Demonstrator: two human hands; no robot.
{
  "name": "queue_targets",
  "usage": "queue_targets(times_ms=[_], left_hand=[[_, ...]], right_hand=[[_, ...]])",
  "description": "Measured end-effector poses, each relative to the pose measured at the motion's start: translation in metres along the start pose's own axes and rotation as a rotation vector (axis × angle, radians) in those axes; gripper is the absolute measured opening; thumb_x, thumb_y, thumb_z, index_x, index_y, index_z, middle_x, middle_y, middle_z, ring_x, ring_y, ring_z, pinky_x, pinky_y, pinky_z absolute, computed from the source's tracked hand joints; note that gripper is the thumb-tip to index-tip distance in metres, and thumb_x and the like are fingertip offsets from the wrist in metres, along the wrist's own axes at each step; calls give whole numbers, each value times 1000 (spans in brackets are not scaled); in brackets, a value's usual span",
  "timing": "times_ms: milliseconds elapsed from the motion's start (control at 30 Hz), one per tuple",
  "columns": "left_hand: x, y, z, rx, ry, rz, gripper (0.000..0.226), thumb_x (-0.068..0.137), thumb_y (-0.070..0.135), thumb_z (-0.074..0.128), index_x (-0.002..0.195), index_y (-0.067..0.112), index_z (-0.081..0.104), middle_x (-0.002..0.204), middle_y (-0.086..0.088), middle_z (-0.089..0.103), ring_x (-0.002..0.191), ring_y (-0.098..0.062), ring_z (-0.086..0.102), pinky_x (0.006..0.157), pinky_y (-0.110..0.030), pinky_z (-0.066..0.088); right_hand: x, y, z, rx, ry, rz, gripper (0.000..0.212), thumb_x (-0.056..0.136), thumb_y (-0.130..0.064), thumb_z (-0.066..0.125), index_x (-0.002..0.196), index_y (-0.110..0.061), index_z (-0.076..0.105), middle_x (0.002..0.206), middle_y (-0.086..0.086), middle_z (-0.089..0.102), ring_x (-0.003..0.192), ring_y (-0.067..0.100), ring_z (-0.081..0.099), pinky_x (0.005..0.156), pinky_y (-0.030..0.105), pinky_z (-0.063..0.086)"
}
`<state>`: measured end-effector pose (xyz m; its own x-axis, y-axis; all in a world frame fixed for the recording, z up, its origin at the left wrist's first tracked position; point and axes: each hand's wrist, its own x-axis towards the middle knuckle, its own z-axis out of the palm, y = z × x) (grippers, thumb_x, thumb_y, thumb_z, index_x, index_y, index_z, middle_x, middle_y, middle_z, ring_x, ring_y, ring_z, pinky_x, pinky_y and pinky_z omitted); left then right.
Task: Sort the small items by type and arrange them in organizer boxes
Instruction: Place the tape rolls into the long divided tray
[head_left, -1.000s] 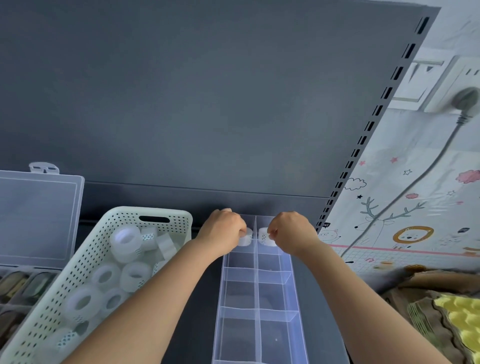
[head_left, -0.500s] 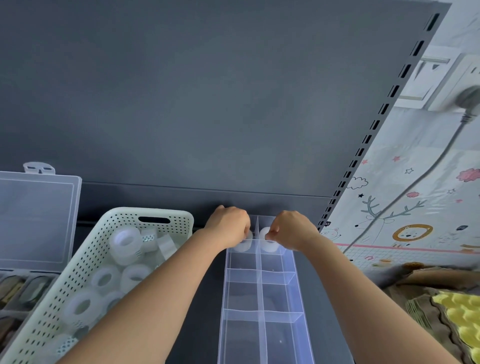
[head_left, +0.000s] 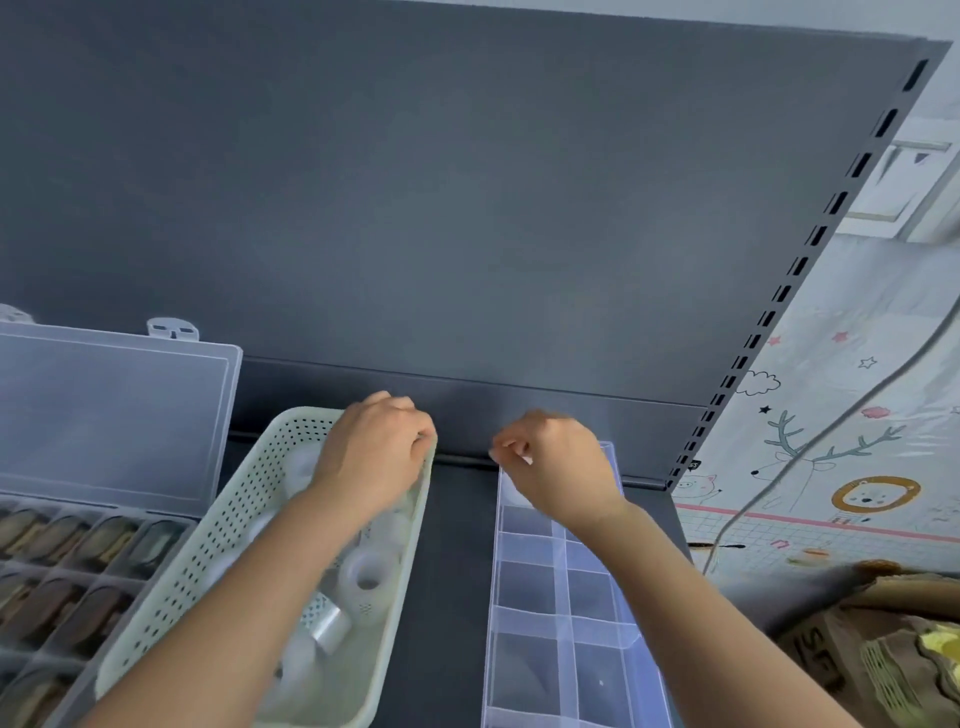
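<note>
Nearest: clear organizer box (head_left: 558, 587) runs lengthwise away from the camera on the dark shelf (head_left: 457, 561), two columns of compartments, and the near ones show nothing in them. Just left of it, not touching, sits a pale green perforated basket (head_left: 223, 551) with white tape rolls (head_left: 368, 571) loose inside, plus one patterned roll (head_left: 324, 621) lying tilted. Far left is a second compartment case (head_left: 88, 574) filled with brownish items, its clear lid (head_left: 109, 410) standing open behind. Left hand (head_left: 374, 452) is over the basket's far end with its fingers curled down behind the back of the hand; can't tell whether they hold a roll. Right hand (head_left: 563, 465) hovers over the organizer's far compartments, fingers (head_left: 506, 448) curled in, thumb tip against index, nothing visible between. Pale blob (head_left: 513, 491) under it in the far-left compartment, possibly a roll, too washed out to confirm. Behind: dark back panel (head_left: 467, 208) and slotted upright (head_left: 779, 296). Right of that: cartoon-print mat (head_left: 841, 457), grey cable (head_left: 810, 441).
</note>
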<state>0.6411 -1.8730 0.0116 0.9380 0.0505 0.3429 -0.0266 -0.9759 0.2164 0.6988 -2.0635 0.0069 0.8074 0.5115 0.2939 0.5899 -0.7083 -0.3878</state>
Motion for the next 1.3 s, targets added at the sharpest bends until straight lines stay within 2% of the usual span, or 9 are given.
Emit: queue_targets(times_ms=[133, 267, 400, 533, 667, 867, 967, 1100, 1300], left_hand=[[-29, -43, -22, 268, -134, -223, 21, 92, 22, 49, 98, 22, 69, 105, 0, 60, 101, -23, 50, 79, -34, 41], [-50, -63, -21, 251, -203, -252, 26, 95, 19, 46, 102, 24, 71, 118, 2, 54, 108, -21, 47, 87, -35, 42], [-56, -71, -17, 248, -189, -193, 26, 95, 32, 51, 110, 24, 70, 120, 4, 54, 112, -20, 46, 89, -33, 40], [-58, -75, -13, 170, -64, -161, 13, 86, 24, 68, 93, 19, 77, 103, 0, 65, 98, -25, 56, 79, -35, 46], [-51, -67, -17, 93, 100, -120, 9, 73, 11, 77, 67, 16, 72, 75, 1, 66, 73, -28, 55, 60, -33, 48], [-21, -29, -22, -80, 187, -32, 15, 83, 16, 61, 72, 12, 70, 81, 4, 64, 79, -24, 50, 62, -39, 48], [-6, -4, -13, -152, 158, 25, 20, 86, 19, 56, 77, 11, 71, 88, 4, 64, 84, -23, 50, 66, -39, 48], [13, 28, 4, -210, 80, 77, 24, 89, 19, 51, 82, 7, 71, 93, 3, 64, 88, -23, 49, 73, -40, 47], [30, 59, 36, -171, -85, 126, 20, 90, 17, 51, 86, 9, 70, 95, 5, 61, 93, -20, 47, 76, -39, 47]], right_hand=[[3, -49, 24, 0, -97, -159, 27, 86, -35, 61, 73, -12, 67, 74, 4, 52, 86, 27, 49, 65, 34, 45], [9, -77, 50, -202, -190, -127, 44, 92, -46, 50, 103, -9, 70, 109, 9, 56, 109, 27, 42, 82, 34, 42], [12, -86, 65, -145, -155, -85, 33, 90, -39, 56, 100, -13, 72, 109, 8, 58, 105, 28, 44, 83, 33, 41], [11, -87, 68, -20, -169, -61, 20, 88, -32, 61, 100, -20, 71, 107, 0, 64, 106, 22, 46, 88, 30, 42], [8, -83, 55, 184, -84, -17, 15, 88, -26, 62, 99, -18, 68, 99, -7, 69, 100, 16, 49, 78, 25, 43], [0, -52, 16, 199, 128, 56, 13, 86, -24, 65, 96, -16, 70, 94, -5, 70, 94, 15, 51, 74, 25, 42], [-8, -27, -2, 154, 190, 107, 14, 86, -22, 65, 97, -16, 72, 97, -5, 70, 97, 16, 52, 74, 20, 38], [-22, 9, -18, 35, 217, 137, 12, 86, -19, 66, 95, -16, 73, 98, -3, 70, 95, 21, 53, 75, 32, 48], [-39, 47, -25, -176, 221, 94, 10, 71, -8, 78, 79, -14, 75, 79, 0, 71, 76, 27, 56, 56, 33, 49]])
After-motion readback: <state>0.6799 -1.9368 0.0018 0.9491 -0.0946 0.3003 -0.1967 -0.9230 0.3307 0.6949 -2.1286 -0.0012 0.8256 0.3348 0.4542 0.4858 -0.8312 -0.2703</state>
